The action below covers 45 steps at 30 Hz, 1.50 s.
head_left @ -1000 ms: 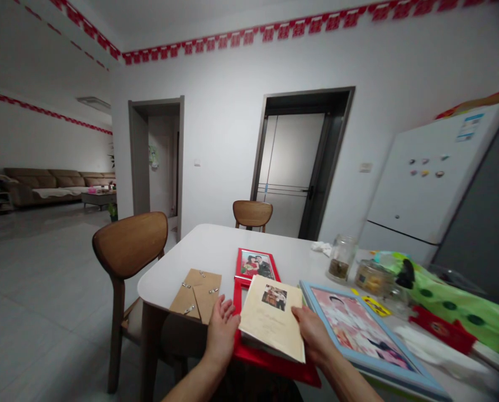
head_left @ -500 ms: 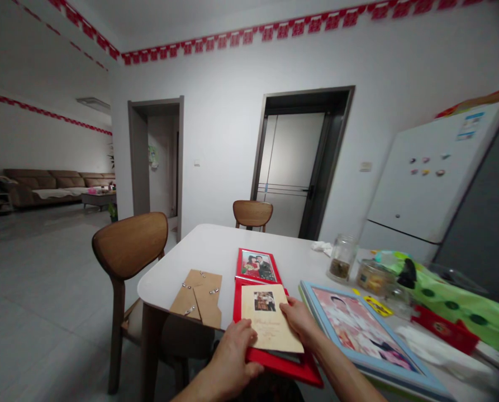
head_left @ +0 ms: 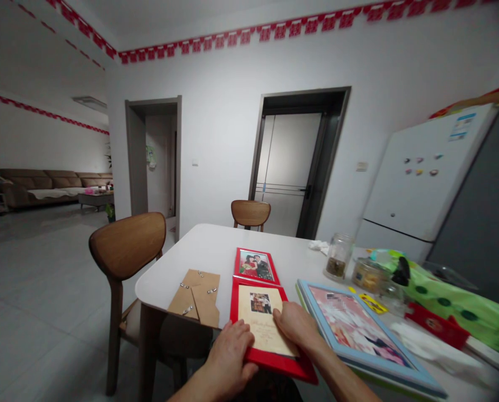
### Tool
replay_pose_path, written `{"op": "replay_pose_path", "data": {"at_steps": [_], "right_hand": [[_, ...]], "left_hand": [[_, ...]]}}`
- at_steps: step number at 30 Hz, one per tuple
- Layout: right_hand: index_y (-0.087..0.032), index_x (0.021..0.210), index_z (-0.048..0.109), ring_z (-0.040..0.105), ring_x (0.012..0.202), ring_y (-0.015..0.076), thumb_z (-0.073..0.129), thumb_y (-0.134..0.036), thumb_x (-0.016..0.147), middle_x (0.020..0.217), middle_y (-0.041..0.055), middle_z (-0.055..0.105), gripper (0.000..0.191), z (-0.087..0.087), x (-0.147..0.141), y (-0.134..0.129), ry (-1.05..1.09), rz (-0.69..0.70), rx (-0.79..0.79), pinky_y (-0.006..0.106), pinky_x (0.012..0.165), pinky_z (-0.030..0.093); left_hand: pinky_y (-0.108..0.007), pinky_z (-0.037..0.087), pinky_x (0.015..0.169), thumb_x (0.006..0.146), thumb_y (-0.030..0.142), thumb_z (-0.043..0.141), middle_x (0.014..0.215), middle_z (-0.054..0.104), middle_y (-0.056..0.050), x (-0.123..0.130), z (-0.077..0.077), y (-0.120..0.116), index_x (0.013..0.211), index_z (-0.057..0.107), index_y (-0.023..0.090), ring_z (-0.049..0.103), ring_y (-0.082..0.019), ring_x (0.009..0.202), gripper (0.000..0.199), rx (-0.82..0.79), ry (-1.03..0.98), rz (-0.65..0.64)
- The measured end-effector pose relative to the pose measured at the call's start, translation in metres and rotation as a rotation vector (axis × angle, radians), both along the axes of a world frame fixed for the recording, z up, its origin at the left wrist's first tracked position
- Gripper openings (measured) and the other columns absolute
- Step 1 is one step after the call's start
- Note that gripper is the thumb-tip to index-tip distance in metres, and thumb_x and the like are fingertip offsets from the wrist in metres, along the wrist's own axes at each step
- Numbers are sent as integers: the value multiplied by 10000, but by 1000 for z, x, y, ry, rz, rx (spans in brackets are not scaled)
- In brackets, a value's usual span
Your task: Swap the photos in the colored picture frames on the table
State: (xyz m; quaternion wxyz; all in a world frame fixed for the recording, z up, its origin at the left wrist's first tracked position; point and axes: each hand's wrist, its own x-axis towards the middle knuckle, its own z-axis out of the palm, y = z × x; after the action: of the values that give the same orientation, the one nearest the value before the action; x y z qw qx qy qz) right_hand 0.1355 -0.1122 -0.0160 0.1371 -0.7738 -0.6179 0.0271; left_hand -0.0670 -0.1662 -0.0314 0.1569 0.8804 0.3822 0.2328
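A cream printed card (head_left: 266, 329) with a small photo lies within a red frame (head_left: 283, 365) at the table's near edge. My left hand (head_left: 232, 352) grips the frame's lower left side, its fingertips beside the card. On the card's right edge rests my right hand (head_left: 297, 326), fingers curled together; what they pinch is partly hidden. Just beyond is a smaller red frame (head_left: 255, 266) holding a couple's photo. A brown backing board (head_left: 196, 296) with metal clips lies to the left. To the right sits a large light-blue framed picture (head_left: 358, 329).
The white table (head_left: 215, 240) also bears a glass jar (head_left: 338, 259), a lidded container (head_left: 369, 274), a green bag (head_left: 454, 301) and a red box (head_left: 436, 326) at the right. Wooden chairs stand at the left (head_left: 127, 240) and far side (head_left: 251, 213).
The card has settled lower and flatter inside the red frame. My right hand has turned over its right edge, fingers more curled. The view has shifted slightly.
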Motion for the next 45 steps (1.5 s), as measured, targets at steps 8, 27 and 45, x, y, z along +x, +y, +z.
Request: {"op": "replay_pose_path", "data": {"at_steps": [8, 27, 45], "right_hand": [[-143, 911, 587, 577, 795, 246, 365, -334, 747, 904, 142, 613, 336, 6, -8, -7, -46, 44, 35, 327, 637, 402], [-224, 983, 544, 472, 850, 200, 403, -330, 762, 909, 77, 518, 283, 20, -134, -23, 116, 516, 295, 320, 743, 346], [-199, 1013, 584, 474, 977, 230, 410, -378, 738, 1018, 104, 538, 372, -22, 11, -77, 109, 334, 318, 367, 866, 370]], "left_hand": [[-342, 255, 991, 631, 156, 566, 1285, 377, -72, -80, -3, 30, 1156, 424, 192, 323, -192, 1179, 545, 48, -94, 211], [-272, 363, 878, 741, 233, 533, 1060, 571, -31, -121, 6, 56, 968, 553, 202, 497, -160, 993, 229, 119, -50, 451], [-223, 394, 726, 757, 189, 507, 841, 561, 3, 9, 21, 15, 759, 541, 191, 515, -142, 816, 35, 63, 96, 61]]}}
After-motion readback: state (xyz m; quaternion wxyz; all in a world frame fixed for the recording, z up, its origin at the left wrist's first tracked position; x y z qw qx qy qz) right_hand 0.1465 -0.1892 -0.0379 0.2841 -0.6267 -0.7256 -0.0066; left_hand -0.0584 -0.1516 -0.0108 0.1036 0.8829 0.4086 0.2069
